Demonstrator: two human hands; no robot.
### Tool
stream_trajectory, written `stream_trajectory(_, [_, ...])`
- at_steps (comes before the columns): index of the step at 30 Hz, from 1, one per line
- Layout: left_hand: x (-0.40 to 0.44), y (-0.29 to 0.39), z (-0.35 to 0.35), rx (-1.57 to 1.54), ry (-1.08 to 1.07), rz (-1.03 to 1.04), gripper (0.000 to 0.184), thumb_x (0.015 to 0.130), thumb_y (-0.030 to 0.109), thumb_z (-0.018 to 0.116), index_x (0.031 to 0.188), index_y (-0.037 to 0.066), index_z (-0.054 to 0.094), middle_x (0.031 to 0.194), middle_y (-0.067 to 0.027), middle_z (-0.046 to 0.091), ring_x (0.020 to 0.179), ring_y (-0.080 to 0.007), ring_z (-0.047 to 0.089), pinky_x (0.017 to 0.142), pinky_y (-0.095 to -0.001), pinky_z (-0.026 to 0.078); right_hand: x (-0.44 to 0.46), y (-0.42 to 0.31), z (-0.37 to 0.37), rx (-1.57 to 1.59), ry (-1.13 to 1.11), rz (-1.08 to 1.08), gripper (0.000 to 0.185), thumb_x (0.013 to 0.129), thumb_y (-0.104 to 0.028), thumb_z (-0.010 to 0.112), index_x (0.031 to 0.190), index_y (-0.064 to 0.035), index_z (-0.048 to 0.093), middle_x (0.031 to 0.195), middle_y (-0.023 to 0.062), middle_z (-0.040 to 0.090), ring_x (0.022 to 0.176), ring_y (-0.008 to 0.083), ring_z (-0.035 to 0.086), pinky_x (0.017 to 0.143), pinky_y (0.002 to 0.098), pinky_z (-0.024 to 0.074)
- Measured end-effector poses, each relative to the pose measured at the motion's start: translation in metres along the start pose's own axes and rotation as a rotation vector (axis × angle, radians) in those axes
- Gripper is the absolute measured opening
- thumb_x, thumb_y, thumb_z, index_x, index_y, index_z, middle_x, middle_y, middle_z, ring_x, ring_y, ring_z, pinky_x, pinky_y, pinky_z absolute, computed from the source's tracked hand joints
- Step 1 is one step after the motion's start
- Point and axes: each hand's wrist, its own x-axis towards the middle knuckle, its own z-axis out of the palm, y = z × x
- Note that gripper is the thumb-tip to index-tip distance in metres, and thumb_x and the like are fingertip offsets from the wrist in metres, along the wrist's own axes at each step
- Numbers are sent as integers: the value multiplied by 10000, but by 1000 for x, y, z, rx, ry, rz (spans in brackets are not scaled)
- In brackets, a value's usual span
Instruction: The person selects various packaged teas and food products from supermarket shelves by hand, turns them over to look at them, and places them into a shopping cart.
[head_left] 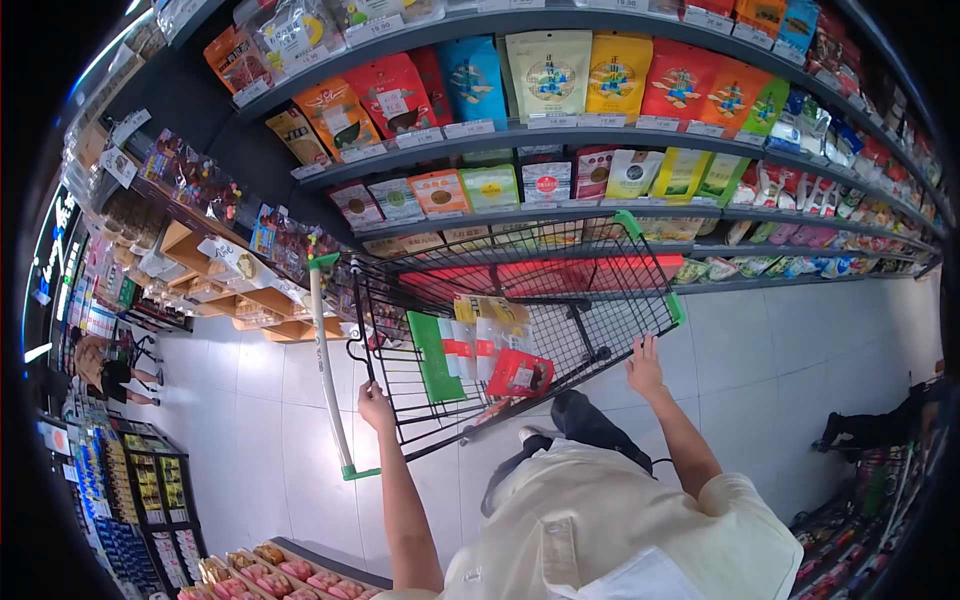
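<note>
A black wire shopping cart with green corners stands sideways in front of me. My left hand is closed on its near rim, close to the handle end. My right hand is by the far end of the near side, fingers stretched out and apart, holding nothing; whether it touches the wire I cannot tell. Inside the basket lie a red bag, several white-and-red packs and a yellow pack, beside a green panel. The cart's grey push handle is at the left.
Curved shelves of colourful pouches rise behind the cart. To the left is a wooden display of packaged goods. A person is in the far-left aisle; another person in dark clothes is at the right. Packaged food sits at the lower left.
</note>
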Motion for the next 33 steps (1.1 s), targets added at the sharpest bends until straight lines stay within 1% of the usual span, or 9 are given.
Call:
stream_trajectory(8, [-10, 9, 31, 82, 32, 60, 179, 832, 152, 533, 936, 20, 596, 655, -123, 586, 573, -212, 562, 494, -335, 443, -1, 42, -5, 90, -54, -34, 742, 720, -176, 615, 1335, -5, 236, 1378, 315, 67, 1262, 501, 86, 1029, 481, 196])
stream_trajectory(11, [-16, 13, 41, 71, 27, 87, 193, 849, 148, 521, 962, 0, 571, 682, -118, 580, 541, -150, 550, 437, -273, 444, -3, 55, -21, 159, -122, -65, 781, 703, -184, 636, 1343, -12, 221, 1380, 320, 38, 1262, 510, 64, 1034, 483, 183])
stream_trajectory(18, [-26, 16, 61, 163, 86, 112, 179, 849, 159, 519, 953, 31, 586, 644, -111, 575, 515, -183, 542, 461, -309, 418, 2, 85, -31, 140, -235, -100, 723, 741, -285, 625, 1332, -47, 284, 1397, 294, 32, 1259, 522, 47, 1028, 497, 194])
stream_trajectory(21, [-31, 25, 67, 159, 90, 74, 181, 847, 171, 520, 940, 33, 592, 627, -119, 583, 508, -196, 536, 473, -329, 406, 19, 89, -49, -61, -420, -126, 662, 755, -317, 599, 1305, -55, 341, 1376, 298, 152, 1246, 530, 97, 1023, 490, 215])
stream_trajectory(22, [-35, 30, 70, 158, 103, 81, 181, 849, 171, 519, 938, 32, 592, 625, -115, 583, 499, -187, 530, 462, -325, 402, 30, 88, -63, -144, -401, -187, 535, 766, -322, 581, 1214, -54, 464, 1278, 265, 379, 1199, 440, 324, 970, 441, 323])
stream_trajectory(25, [-39, 38, 78, 123, 114, 92, 174, 853, 161, 515, 938, 28, 588, 615, -104, 581, 479, -166, 518, 444, -317, 397, 87, 95, -71, 214, -467, -59, 408, 772, -292, 581, 1102, -52, 560, 1147, 191, 531, 1041, 331, 524, 875, 393, 416])
stream_trajectory(30, [-43, 40, 84, 178, 92, 79, 156, 850, 148, 515, 944, 43, 583, 640, -117, 603, 519, -193, 554, 472, -322, 410, 227, 10, -154, 596, -23, -452, 298, 810, -184, 549, 1046, -2, 561, 971, 162, 611, 934, 297, 576, 804, 339, 452])
stream_trajectory(31, [-43, 42, 87, 203, 94, 76, 154, 849, 148, 515, 946, 48, 583, 643, -121, 605, 530, -206, 563, 481, -328, 412, 247, -24, -196, 608, -42, -390, 298, 816, -189, 550, 1043, 4, 561, 999, 164, 604, 942, 287, 578, 799, 334, 451])
stream_trajectory(33, [-44, 39, 90, 211, 79, 58, 167, 847, 158, 516, 964, 62, 586, 633, -127, 599, 543, -219, 567, 495, -339, 413, 300, -66, -230, 654, 235, -507, 352, 826, -198, 547, 1118, -5, 510, 1015, 170, 595, 933, 283, 579, 807, 342, 448])
